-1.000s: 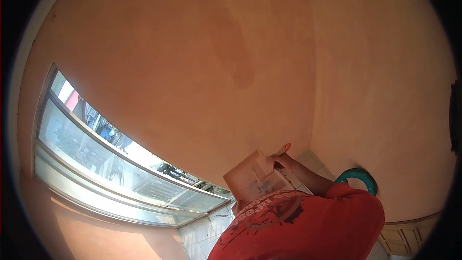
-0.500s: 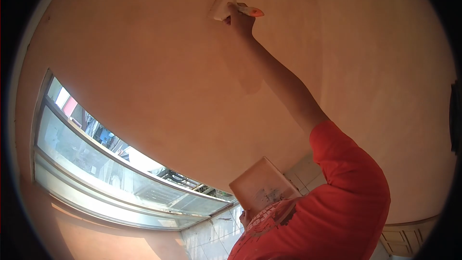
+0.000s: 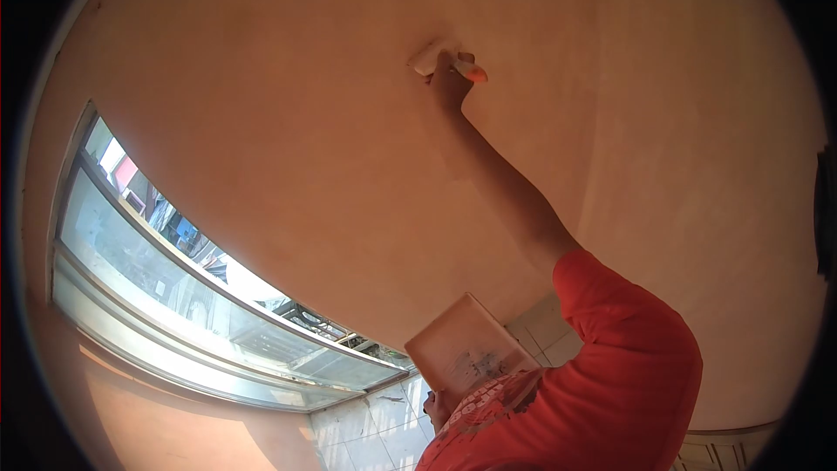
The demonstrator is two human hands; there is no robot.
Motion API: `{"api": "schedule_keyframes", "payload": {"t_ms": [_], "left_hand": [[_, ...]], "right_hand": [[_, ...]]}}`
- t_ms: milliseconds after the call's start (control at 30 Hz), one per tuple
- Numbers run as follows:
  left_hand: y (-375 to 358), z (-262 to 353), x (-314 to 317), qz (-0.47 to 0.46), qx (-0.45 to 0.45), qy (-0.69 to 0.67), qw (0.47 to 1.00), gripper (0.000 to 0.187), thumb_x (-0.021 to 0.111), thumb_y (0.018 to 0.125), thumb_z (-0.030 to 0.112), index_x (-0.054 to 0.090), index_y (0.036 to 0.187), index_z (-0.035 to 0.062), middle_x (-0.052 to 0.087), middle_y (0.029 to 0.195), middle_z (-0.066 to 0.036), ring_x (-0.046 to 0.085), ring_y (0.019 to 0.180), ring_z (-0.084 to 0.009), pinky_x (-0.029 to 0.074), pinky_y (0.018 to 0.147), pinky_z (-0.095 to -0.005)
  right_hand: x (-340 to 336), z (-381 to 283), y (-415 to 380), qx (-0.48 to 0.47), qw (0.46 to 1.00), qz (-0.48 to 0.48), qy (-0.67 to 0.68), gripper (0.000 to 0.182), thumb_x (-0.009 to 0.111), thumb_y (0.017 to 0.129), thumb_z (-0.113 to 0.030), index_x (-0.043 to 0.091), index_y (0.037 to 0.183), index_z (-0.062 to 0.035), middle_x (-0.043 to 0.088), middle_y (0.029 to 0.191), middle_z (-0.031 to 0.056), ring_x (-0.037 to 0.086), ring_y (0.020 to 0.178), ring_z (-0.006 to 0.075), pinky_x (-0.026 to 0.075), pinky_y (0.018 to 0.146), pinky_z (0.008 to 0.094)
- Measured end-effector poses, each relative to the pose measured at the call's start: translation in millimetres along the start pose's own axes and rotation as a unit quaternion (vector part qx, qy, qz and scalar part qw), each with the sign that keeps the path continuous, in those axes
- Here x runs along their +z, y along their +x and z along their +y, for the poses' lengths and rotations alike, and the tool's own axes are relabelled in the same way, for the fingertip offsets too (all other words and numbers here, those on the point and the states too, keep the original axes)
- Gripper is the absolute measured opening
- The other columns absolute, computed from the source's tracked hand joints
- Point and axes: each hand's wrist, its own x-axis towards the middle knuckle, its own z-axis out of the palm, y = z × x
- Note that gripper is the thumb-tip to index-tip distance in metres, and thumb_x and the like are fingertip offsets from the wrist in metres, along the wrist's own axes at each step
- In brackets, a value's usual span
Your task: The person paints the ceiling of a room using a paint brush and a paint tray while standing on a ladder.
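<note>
Out at eight to nine o'clock the window [image 3: 166, 249] is letting in daylight, and pale tiles [image 3: 370, 436] are showing around six. Just beside them the left hand [image 3: 433, 407] is coming into view: its fingers are clamping on the tray [image 3: 449, 331] at its seven o'clock edge, and the red shirt [image 3: 632, 366] is partly hiding that grip. The tray is sitting between five and six o'clock, tilted, one corner pointing to twelve; its inside is showing a pinkish surface with dark grey marks toward five, whether contents or stains I can't tell.

Up to twelve o'clock, well apart from the tray, the wide-headed tool [image 3: 427, 58] is lying against the orange-brown wall [image 3: 261, 122], apparently touching! Its long axis is slanting from ten to four: pale head pointing to ten, orange handle end to four. The right hand [image 3: 450, 85] is holding it, fingers clamping around the middle; the head is sticking out beyond them on the ten o'clock side, the handle end on the four o'clock side.
</note>
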Motion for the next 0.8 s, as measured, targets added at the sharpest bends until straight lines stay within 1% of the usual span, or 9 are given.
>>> {"api": "schedule_keyframes", "payload": {"t_ms": [33,100,200,267,367,467,567,633,800], "left_hand": [[-4.5,9.7,4.0,-0.006,0.005,-0.016,1.0,0.037,0.066,0.098,0.033,0.067,0.081,-0.0002,0.065,0.076,-0.001,0.052,0.066,-0.0081,0.041,0.056,-0.0254],[-1.0,6.2,3.5,0.002,0.008,-0.001,1.0,0.037,0.066,0.097,0.033,0.067,0.082,-0.0004,0.065,0.076,-0.001,0.052,0.066,-0.0079,0.041,0.056,-0.0254],[-5.4,4.1,-4.8,0.012,0.007,0.017,1.0,0.037,0.067,0.097,0.033,0.067,0.082,-0.0007,0.065,0.077,-0.002,0.051,0.066,-0.0077,0.041,0.056,-0.0254],[-6.7,5.5,-5.6,0.01,0.006,0.021,1.0,0.037,0.067,0.097,0.033,0.067,0.082,-0.0008,0.065,0.077,-0.002,0.051,0.066,-0.0077,0.041,0.056,-0.0254],[-5.0,11.8,-4.5,-0.003,0.006,0.029,1.0,0.037,0.067,0.097,0.034,0.067,0.082,-0.001,0.065,0.077,-0.002,0.051,0.067,-0.0076,0.041,0.056,-0.0254],[-2.8,13.6,-0.2,-0.015,0.006,0.035,0.999,0.037,0.067,0.097,0.034,0.067,0.082,-0.0011,0.065,0.077,-0.002,0.051,0.067,-0.0075,0.041,0.057,-0.0254],[-3.3,9.2,-3.9,0.004,0.004,0.046,0.999,0.038,0.068,0.096,0.033,0.067,0.082,-0.0013,0.064,0.076,0.0,0.05,0.068,-0.0076,0.041,0.057,-0.0261],[2.8,4.4,-3.9,-0.001,0.011,0.016,1.0,0.038,0.068,0.096,0.033,0.066,0.081,-0.0017,0.061,0.075,0.001,0.048,0.069,-0.0076,0.04,0.058,-0.0264],[-0.6,17.8,2.4,0.012,0.031,0.035,0.999,0.041,0.067,0.096,0.036,0.065,0.081,-0.0015,0.06,0.073,0.001,0.048,0.068,-0.0075,0.04,0.058,-0.0264]], "right_hand": [[27.7,20.7,26.9,-0.072,0.996,0.034,-0.037,0.027,0.059,0.091,-0.021,0.05,0.104,0.0015,0.062,0.078,0.0123,0.062,0.055,0.0167,0.052,0.05,0.0312],[71.5,-2.5,56.4,0.016,0.998,0.003,-0.065,0.031,0.06,0.091,-0.022,0.05,0.104,0.0046,0.066,0.081,0.0156,0.067,0.058,0.019,0.054,0.051,0.0332],[77.9,-94.6,55.9,0.083,0.993,-0.083,0.017,0.032,0.06,0.091,-0.023,0.049,0.103,0.0058,0.067,0.082,0.0179,0.068,0.06,0.0209,0.055,0.052,0.033],[79.5,-99.2,62.7,-0.01,0.981,-0.12,0.15,0.027,0.058,0.093,-0.019,0.049,0.103,0.0042,0.066,0.081,0.0168,0.066,0.057,0.0203,0.054,0.05,0.0325],[49.0,-47.8,43.0,0.011,0.984,-0.135,0.119,0.021,0.057,0.093,-0.015,0.048,0.104,0.0014,0.063,0.078,0.0138,0.062,0.053,0.0181,0.049,0.047,0.0311],[-21.4,5.1,-19.7,0.023,0.99,-0.14,0.022,0.012,0.055,0.098,-0.013,0.047,0.103,-0.005,0.053,0.078,0.0024,0.046,0.051,0.0069,0.039,0.045,0.0251],[-113.6,42.6,-77.3,0.03,0.977,-0.186,-0.099,0.016,0.057,0.099,-0.017,0.048,0.1,-0.0049,0.054,0.075,0.0024,0.05,0.05,0.0057,0.042,0.043,0.0255],[-177.5,53.7,-105.6,0.154,0.966,-0.189,-0.089,0.018,0.059,0.099,-0.02,0.051,0.097,-0.004,0.054,0.068,0.0023,0.051,0.047,0.0066,0.044,0.042,0.0252],[-350.1,58.7,-193.2,0.304,0.921,-0.138,-0.201,0.019,0.063,0.096,-0.021,0.054,0.094,-0.0041,0.055,0.062,0.003,0.053,0.044,0.0095,0.046,0.042,0.0264]]}}
